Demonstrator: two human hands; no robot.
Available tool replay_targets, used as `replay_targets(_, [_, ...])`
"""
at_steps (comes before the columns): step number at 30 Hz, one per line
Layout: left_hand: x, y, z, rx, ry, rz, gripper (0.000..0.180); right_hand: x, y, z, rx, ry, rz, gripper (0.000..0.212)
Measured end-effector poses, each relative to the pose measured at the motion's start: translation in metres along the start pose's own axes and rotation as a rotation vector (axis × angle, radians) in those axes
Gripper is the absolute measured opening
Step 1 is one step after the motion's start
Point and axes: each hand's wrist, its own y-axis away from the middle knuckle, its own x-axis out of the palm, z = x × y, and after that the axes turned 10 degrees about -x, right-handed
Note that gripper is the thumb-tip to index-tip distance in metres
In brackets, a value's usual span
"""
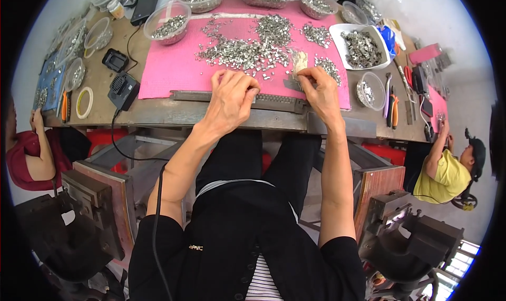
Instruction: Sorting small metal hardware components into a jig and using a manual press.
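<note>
Where shiny metal bits (242,55) litter textured matting (164,69), left hand (230,96) and right hand (322,94) curl, each grip's closure unclear.

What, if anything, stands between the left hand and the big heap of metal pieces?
Nothing visible does. The heap lies on the pink mat just beyond the left hand, with no barrier between them.

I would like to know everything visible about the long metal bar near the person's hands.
The metal bar looks long, narrow and dark grey, with small notches along its right part. It lies nearly level across the picture, at the front edge of the pink mat. The left hand hides part of it; contact is unclear. The right hand is near its right end.
</note>
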Motion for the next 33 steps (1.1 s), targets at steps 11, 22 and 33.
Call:
replay_targets(11, [0.004,0.001,-0.001,-0.034,0.014,0.025,0.003,0.011,-0.007,-0.012,-0.028,0.075,-0.066,0.008])
replay_targets(22, [0.004,0.003,-0.001,-0.03,0.003,0.016,0.003,0.012,-0.007,-0.021,-0.159,0.224,-0.078,0.006])
replay_targets(33, [0.019,0.001,-0.014,0.053,-0.003,-0.002,0.006,0.023,-0.013,-0.024,-0.165,0.42,-0.044,0.007])
